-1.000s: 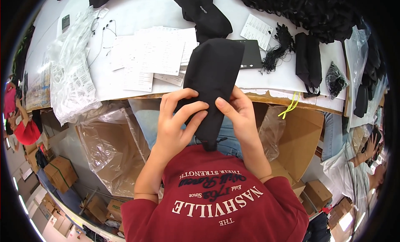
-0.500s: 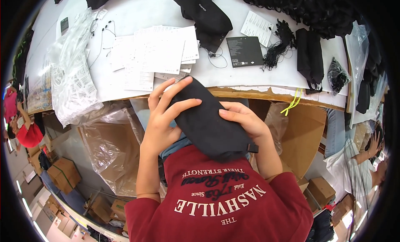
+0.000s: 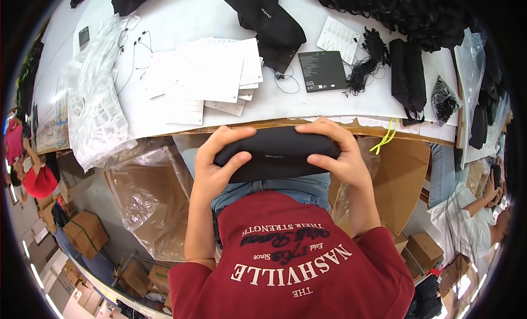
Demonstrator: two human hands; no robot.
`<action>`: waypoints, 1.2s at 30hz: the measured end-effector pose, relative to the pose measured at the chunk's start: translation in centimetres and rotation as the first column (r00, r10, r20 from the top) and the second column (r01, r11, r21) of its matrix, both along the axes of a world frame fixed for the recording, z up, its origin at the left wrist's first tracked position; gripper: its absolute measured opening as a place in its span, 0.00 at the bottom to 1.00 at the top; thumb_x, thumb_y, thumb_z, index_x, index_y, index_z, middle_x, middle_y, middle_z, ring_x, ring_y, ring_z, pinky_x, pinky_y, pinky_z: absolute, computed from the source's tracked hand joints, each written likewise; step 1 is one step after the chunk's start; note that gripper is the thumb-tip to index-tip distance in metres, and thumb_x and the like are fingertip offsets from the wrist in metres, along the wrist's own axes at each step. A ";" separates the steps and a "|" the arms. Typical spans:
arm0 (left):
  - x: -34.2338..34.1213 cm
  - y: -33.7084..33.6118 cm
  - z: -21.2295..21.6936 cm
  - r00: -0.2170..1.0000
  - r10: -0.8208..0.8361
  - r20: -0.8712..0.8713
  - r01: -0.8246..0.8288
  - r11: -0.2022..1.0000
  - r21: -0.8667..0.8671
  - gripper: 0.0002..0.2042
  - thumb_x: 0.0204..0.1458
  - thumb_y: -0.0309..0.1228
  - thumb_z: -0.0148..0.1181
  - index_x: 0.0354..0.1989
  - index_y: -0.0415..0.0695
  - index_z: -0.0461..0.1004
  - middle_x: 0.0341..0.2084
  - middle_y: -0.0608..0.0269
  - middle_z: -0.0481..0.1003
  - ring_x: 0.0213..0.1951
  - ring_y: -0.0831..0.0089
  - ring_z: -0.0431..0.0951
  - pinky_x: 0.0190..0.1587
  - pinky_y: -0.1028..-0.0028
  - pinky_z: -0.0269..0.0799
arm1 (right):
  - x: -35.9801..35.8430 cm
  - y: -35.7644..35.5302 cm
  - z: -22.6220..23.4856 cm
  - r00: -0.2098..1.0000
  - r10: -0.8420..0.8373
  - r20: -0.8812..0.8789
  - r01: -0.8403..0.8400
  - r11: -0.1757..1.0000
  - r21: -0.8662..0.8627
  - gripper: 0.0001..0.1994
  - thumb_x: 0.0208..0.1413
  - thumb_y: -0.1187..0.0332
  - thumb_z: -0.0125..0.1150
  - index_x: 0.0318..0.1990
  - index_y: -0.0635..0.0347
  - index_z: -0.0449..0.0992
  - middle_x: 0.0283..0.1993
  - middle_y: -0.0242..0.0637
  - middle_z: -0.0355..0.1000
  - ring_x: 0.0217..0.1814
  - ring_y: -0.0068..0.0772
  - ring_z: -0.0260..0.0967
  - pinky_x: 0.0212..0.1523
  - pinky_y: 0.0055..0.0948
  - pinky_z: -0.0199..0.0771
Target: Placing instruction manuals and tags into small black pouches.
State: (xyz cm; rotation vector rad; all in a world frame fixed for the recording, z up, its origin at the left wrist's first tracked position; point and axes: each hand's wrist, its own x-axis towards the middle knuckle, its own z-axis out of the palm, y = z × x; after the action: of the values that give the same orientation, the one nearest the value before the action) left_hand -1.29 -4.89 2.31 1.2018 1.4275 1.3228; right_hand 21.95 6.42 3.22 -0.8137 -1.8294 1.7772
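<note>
Lighting: bright, even. We log light strips (image 3: 36, 276) far out at eight o'clock; glare on plastic wrap (image 3: 153, 206), nearer in, same bearing; bleached papers (image 3: 211, 72) at eleven; fisheye-bowed table (image 3: 324, 106); black vignette.

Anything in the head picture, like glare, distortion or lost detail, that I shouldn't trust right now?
Head view: the held black pouch is so dark that fine creases hardly show; head view: the white papers look close to washed out; head view: bright glints streak the clear plastic bag; head view: the table edge bends with the fisheye, and the corners go black.
</note>
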 end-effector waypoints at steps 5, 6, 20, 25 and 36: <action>-0.6 0.2 0.0 0.994 -0.076 -0.076 0.075 0.997 -0.017 0.14 0.47 0.36 0.64 0.38 0.40 0.81 0.24 0.65 0.65 0.29 0.73 0.65 0.33 0.77 0.60 | 0.2 0.4 -0.6 0.997 -0.060 -0.042 0.062 0.997 0.044 0.12 0.45 0.68 0.66 0.37 0.64 0.78 0.34 0.37 0.71 0.38 0.29 0.67 0.41 0.25 0.64; -0.5 0.5 0.1 0.993 -0.093 -0.069 0.091 0.995 -0.043 0.14 0.48 0.37 0.64 0.38 0.40 0.81 0.24 0.65 0.65 0.29 0.72 0.65 0.33 0.77 0.60 | 0.4 0.5 -0.6 0.995 -0.092 -0.051 0.094 0.995 0.042 0.10 0.46 0.68 0.65 0.34 0.64 0.78 0.33 0.37 0.71 0.37 0.29 0.67 0.41 0.26 0.64; -2.6 2.5 4.8 0.799 -0.590 0.119 0.537 0.610 -0.582 0.26 0.58 0.48 0.50 0.55 0.39 0.72 0.47 0.51 0.76 0.50 0.64 0.76 0.55 0.68 0.64 | 2.8 1.7 2.0 0.989 -0.133 -0.060 0.144 0.949 0.282 0.08 0.46 0.73 0.68 0.35 0.61 0.78 0.32 0.34 0.74 0.34 0.30 0.73 0.36 0.25 0.71; -0.6 1.8 1.2 0.870 -0.171 0.463 0.208 0.978 -0.031 0.38 0.61 0.57 0.34 0.68 0.35 0.49 0.67 0.48 0.55 0.68 0.58 0.54 0.68 0.61 0.46 | -1.3 0.5 2.9 0.765 -0.640 0.076 0.523 0.547 -0.654 0.15 0.63 0.61 0.50 0.42 0.67 0.72 0.31 0.34 0.73 0.29 0.17 0.69 0.29 0.14 0.69; 3.5 3.3 0.7 0.763 -0.037 -0.645 0.061 0.998 0.015 0.25 0.52 0.34 0.58 0.62 0.59 0.69 0.70 0.48 0.45 0.69 0.48 0.44 0.66 0.57 0.42 | -3.3 -3.5 -5.3 0.739 -0.548 -0.392 -0.538 -0.130 -0.833 0.20 0.66 0.56 0.41 0.43 0.67 0.69 0.28 0.39 0.65 0.15 0.25 0.57 0.15 0.20 0.58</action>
State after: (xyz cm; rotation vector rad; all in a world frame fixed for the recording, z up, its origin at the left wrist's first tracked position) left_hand 2.19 -1.56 3.00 1.8213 1.8280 0.9205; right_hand 18.64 2.92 -2.06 -0.3039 0.5843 2.7676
